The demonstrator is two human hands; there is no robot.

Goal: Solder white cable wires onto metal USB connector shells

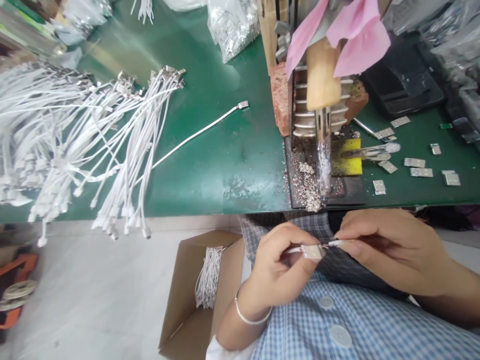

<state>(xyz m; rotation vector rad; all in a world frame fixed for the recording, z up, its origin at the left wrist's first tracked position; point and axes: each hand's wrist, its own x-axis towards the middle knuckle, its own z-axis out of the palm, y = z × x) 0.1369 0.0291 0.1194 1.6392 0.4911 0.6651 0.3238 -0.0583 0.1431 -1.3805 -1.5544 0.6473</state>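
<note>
My left hand (279,265) is closed in a pinch on a small metal connector shell (312,251), held over my lap below the table edge. My right hand (386,247) is closed on a thin white cable end (339,243), whose tip meets the shell. Above them, on the green table (210,165), a soldering iron (323,150) with a wooden handle rests in a metal stand, its tip over a tray of solder scraps. A single white cable (198,132) lies alone on the table.
A big heap of white cables (75,135) covers the table's left side. Loose metal shells (414,162) lie at the right near a yellow sponge (352,156). A cardboard box (195,295) with cables stands on the floor. Bags of parts (232,22) sit at the back.
</note>
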